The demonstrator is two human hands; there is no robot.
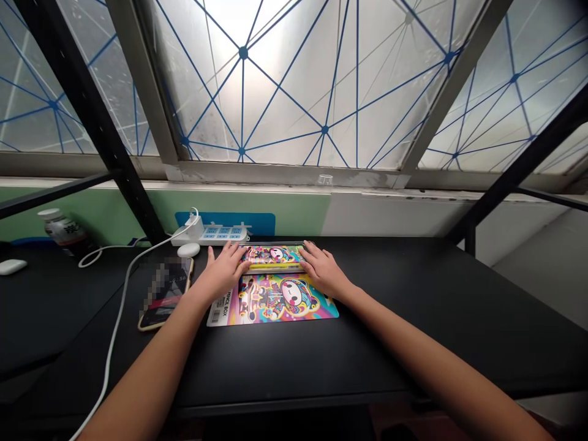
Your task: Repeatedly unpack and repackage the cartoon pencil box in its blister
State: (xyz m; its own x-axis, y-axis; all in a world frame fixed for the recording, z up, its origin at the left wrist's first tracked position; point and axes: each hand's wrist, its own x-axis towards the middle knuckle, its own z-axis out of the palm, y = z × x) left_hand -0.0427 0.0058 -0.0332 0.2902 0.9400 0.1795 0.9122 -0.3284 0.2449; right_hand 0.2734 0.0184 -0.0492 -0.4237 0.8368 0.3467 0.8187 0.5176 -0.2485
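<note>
A colourful pencil box (275,255) with a cartoon figure and a yellow front edge lies lengthwise on the black desk. My left hand (223,269) holds its left end, thumb at the near side and forefinger towards the far side, the outer fingers stretched apart. At the right end, my right hand (324,269) grips it in a similar way, fingers towards the far corner. Just in front of the box, partly under my wrists, lies a flat printed card (285,300) marked as a pencil box, with a barcode at its left. The undersides of both hands are hidden.
Left of my forearm lies a phone (168,291), partly blurred. Behind it are a white round object (188,250) and a power strip (225,234) with a charger. A white cable (122,300) runs down the left side. A bottle (68,233) leans far left. Black frame bars (87,98) flank the window.
</note>
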